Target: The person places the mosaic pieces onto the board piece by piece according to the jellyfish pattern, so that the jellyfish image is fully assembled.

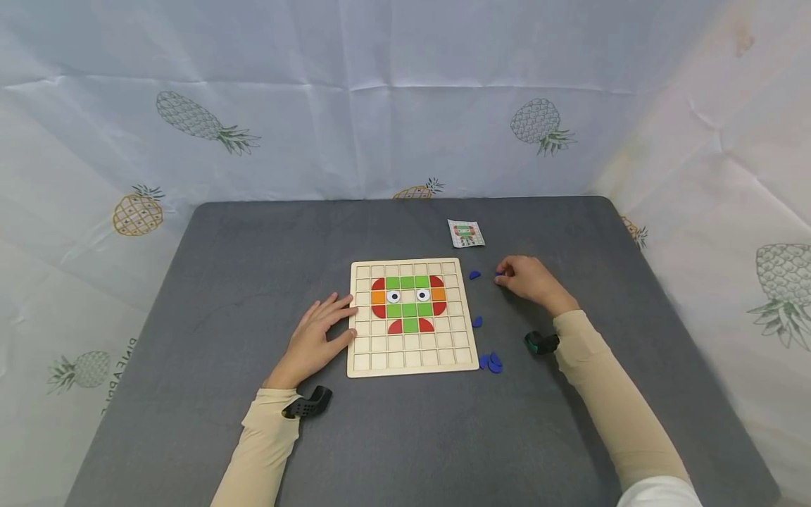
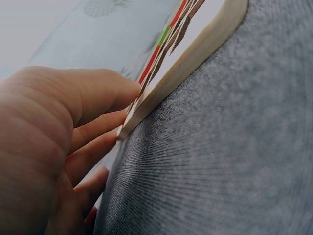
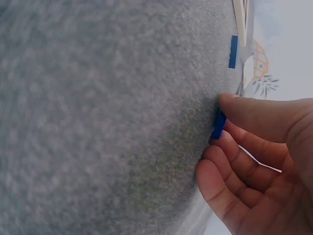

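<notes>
A wooden grid board (image 1: 412,360) lies on the table with red, green and orange pieces and two eye pieces set in its cells. My left hand (image 1: 315,343) rests at its left edge, fingers spread; in the left wrist view the thumb and fingertips touch the board's rim (image 2: 171,81). To the right of the board, my right hand (image 1: 531,280) pinches a small blue piece (image 3: 219,126) between thumb and fingers, low at the tabletop. Another blue half-round piece (image 1: 474,274) lies between that hand and the board.
A small picture card (image 1: 466,234) with a similar coloured pattern lies beyond the board's far right corner. One blue piece (image 1: 477,322) is beside the board's right edge, and a few more blue pieces (image 1: 495,363) sit by its near right corner. A patterned curtain (image 1: 380,141) hangs behind the dark table (image 1: 405,443).
</notes>
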Available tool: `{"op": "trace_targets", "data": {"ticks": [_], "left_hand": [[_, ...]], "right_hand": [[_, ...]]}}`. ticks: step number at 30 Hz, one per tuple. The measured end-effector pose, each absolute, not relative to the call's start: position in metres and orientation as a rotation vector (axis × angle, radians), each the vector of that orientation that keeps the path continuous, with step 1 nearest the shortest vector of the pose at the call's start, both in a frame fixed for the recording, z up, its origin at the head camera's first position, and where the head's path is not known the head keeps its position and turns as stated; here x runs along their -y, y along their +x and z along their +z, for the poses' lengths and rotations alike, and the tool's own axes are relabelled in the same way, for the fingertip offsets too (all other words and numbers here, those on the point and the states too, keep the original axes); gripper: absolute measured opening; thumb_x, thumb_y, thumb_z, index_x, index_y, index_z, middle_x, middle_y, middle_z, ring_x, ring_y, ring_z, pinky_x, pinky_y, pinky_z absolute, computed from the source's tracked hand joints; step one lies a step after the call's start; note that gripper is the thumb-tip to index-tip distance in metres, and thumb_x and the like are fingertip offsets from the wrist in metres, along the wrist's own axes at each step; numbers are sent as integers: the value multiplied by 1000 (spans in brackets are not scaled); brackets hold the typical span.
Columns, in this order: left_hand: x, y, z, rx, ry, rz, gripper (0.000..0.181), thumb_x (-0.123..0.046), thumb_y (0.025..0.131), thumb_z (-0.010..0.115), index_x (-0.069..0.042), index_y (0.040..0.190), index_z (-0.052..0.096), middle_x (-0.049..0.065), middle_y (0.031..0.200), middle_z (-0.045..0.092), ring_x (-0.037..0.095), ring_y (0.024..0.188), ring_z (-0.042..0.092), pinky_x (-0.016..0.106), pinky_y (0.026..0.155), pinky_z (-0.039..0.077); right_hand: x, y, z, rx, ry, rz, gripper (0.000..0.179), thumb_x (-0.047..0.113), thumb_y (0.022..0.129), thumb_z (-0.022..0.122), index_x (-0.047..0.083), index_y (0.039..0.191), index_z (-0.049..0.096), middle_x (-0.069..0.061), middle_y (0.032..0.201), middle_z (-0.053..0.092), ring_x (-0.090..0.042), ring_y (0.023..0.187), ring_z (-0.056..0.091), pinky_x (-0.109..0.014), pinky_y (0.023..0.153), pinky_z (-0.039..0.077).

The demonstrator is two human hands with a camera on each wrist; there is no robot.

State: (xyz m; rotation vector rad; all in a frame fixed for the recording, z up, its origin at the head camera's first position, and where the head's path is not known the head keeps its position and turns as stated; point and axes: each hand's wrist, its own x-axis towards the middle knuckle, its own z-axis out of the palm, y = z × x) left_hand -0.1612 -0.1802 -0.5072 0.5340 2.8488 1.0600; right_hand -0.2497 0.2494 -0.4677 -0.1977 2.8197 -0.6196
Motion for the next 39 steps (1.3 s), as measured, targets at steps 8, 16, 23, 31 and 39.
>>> {"op": "trace_targets", "data": {"ticks": [8,16,23,31,39], "left_hand": [[180,-161,-507,-2858,536,1069,43,-23,97,67,-12,139,63,5,159,47,30,155,28,51,130,11],[180,-161,-508,-2853,539,1072,42,-22,98,67,-12,138,63,5,159,47,30,155,29,52,130,11],[180,-161,-508,-2858,546,1089,39,-20,100,64,-12,138,63,6,158,47,30,155,29,51,130,11],[180,-161,-509,-2861,545,1075,39,-20,100,63,-12,139,63,6,158,47,31,155,29,52,130,11],[180,-162,-510,-2861,532,1080,40,-20,99,65,-13,138,63,5,159,47,30,155,29,51,130,11]], "right_hand": [[-251,-249,-465,-2816,-188,-657,30,15,106,50,-3,122,68,-23,117,69,-28,89,59,-42,78,49],[-251,-245,-466,-2790,-149,-778,30,14,108,44,-2,125,63,-23,123,61,-31,98,54,-44,83,46],[-240,-235,-455,-2773,-158,-928,29,18,110,43,4,126,62,-15,101,62,-24,83,57,-35,70,47],[-218,-219,-445,-2736,-360,-967,23,14,107,49,1,119,65,-14,103,61,-22,81,50,-33,70,41],[-194,-206,-439,-2661,-362,-1070,21,13,106,53,2,118,65,-8,84,58,-20,73,51,-30,61,44]]}}
